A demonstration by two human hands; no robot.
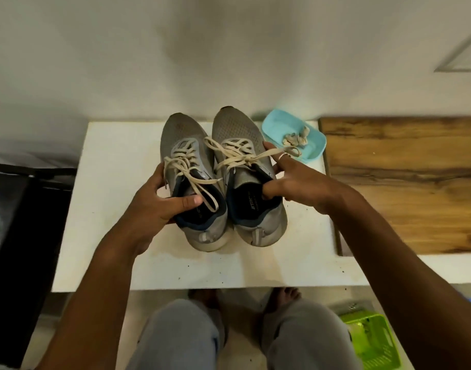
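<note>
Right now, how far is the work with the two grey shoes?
Done: the laces are threaded, and crumpled wads lie in the blue tray. In hand: the left hand grips the left shoe and the right hand the right shoe, each at its collar, over the white table. Left: probably putting them down; whether cleaning is finished, I cannot tell.
</note>
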